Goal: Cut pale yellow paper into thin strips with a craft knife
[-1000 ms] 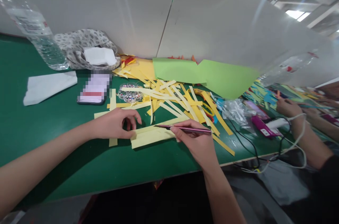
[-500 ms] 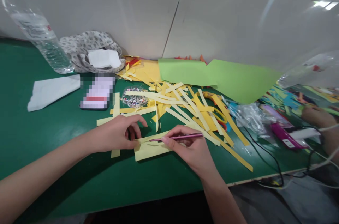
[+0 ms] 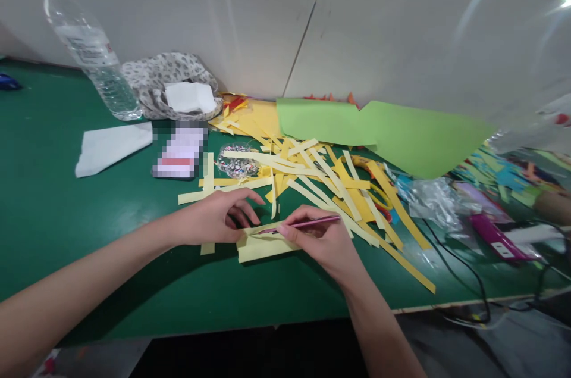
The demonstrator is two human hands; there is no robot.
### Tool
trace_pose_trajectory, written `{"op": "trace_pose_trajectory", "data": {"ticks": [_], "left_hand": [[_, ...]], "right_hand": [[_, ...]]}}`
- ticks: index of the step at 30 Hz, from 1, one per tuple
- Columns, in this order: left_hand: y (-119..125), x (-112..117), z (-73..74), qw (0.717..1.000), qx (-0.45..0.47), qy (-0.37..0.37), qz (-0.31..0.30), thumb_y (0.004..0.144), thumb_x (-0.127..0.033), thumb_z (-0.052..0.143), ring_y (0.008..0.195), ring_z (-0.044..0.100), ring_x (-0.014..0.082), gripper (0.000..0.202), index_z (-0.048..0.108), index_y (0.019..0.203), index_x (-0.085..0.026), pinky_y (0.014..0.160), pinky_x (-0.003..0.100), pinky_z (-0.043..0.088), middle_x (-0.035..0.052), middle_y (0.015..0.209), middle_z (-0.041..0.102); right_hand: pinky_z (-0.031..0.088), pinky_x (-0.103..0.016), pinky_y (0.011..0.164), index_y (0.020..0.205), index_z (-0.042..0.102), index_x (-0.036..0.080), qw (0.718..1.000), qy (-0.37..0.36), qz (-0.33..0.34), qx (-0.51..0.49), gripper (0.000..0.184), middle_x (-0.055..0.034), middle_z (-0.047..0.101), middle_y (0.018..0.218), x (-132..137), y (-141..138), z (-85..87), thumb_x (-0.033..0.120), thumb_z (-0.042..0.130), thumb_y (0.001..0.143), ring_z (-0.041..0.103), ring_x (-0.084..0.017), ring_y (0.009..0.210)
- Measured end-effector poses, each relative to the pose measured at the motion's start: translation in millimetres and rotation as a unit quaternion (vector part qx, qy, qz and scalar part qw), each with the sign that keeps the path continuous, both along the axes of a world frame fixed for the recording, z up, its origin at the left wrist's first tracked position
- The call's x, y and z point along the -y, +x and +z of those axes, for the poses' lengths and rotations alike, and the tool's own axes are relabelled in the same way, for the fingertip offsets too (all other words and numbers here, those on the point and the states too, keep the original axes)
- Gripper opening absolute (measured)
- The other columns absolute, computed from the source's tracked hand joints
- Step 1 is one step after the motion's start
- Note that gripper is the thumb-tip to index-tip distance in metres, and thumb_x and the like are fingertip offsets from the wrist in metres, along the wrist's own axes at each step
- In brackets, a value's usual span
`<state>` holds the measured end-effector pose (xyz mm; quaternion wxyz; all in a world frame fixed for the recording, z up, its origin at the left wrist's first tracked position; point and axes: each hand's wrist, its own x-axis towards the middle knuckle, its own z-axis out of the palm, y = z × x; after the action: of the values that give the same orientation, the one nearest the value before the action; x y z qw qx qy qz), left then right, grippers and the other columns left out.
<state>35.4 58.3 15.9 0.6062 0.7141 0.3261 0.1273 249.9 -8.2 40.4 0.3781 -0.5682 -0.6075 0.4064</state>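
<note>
My right hand [image 3: 319,241] pinches a thin pink pencil [image 3: 307,223], its tip resting on a pale yellow paper piece [image 3: 263,245] lying on the green table [image 3: 66,223]. My left hand [image 3: 220,216] rests with curled fingers on the left end of that paper, pinning it down. Behind both hands lies a loose heap of yellow paper strips [image 3: 321,178].
A clear water bottle [image 3: 89,50], a patterned cloth pouch [image 3: 169,83], a white tissue [image 3: 111,146] and a phone [image 3: 179,152] stand at the back left. Green paper sheets [image 3: 379,128] lean on the white partition. Clear plastic bag [image 3: 432,199], a pink device [image 3: 493,235] and cables lie right.
My right hand has slid the pencil leftward along the yellow paper, toward my left hand. The view has shifted left, and the other person's hands at the right have dropped out of sight.
</note>
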Motion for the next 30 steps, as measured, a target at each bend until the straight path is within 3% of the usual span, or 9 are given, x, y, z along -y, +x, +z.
{"op": "trace_pose_trajectory", "data": {"ticks": [5,12,22,26,30], "left_hand": [[-1.9,0.6,-1.4,1.0,-0.011,0.016,0.006,0.069,-0.012,0.063,0.08,0.064,0.0151,0.055,0.046,0.12,-0.023,0.067,0.028,0.053,0.004,0.101,0.066],[-2.9,-0.7,0.5,1.0,-0.011,0.021,-0.008,0.07,-0.016,0.064,0.084,0.064,0.0161,0.053,0.047,0.12,-0.023,0.07,0.03,0.053,0.0057,0.105,0.066],[-4.3,1.6,-3.7,0.998,-0.003,0.06,-0.023,0.073,-0.018,0.063,0.083,0.064,0.015,0.05,0.046,0.12,-0.023,0.071,0.028,0.053,0.0052,0.104,0.067],[-4.5,-0.4,-0.2,0.994,-0.027,0.1,-0.023,0.071,-0.021,0.065,0.075,0.063,0.0143,0.05,0.048,0.117,-0.022,0.064,0.025,0.051,0.0028,0.094,0.069],[-5.3,-4.0,3.6,0.987,-0.055,0.147,-0.043,0.068,-0.024,0.066,0.064,0.061,0.0133,0.042,0.053,0.108,-0.021,0.059,0.023,0.047,-0.0014,0.077,0.069]], "right_hand": [[0.047,-0.026,0.053,0.067,0.069,0.018,1.0,0.002,-0.002,-0.006,0.016,-0.0026,0.067,0.065,-0.8,9.9,-4.0,0.033,0.075,0.07,0.06,-0.016,0.06],[0.043,-0.024,0.05,0.065,0.069,0.018,0.997,-0.006,-0.057,-0.045,0.02,-0.0003,0.064,0.061,-0.5,30.1,-8.4,0.035,0.08,0.064,0.056,-0.013,0.055],[0.046,-0.027,0.055,0.067,0.07,0.02,0.998,0.017,-0.057,-0.02,0.017,-0.0025,0.065,0.066,0.4,70.0,-12.2,0.033,0.079,0.067,0.058,-0.016,0.062],[0.047,-0.027,0.055,0.067,0.07,0.02,0.998,0.036,-0.051,-0.02,0.015,-0.0025,0.065,0.066,6.1,64.9,-10.4,0.032,0.079,0.067,0.058,-0.016,0.062],[0.046,-0.026,0.053,0.067,0.069,0.021,0.996,0.045,-0.059,-0.049,0.014,-0.0016,0.064,0.065,10.2,36.3,-10.0,0.032,0.079,0.068,0.057,-0.015,0.061]]}}
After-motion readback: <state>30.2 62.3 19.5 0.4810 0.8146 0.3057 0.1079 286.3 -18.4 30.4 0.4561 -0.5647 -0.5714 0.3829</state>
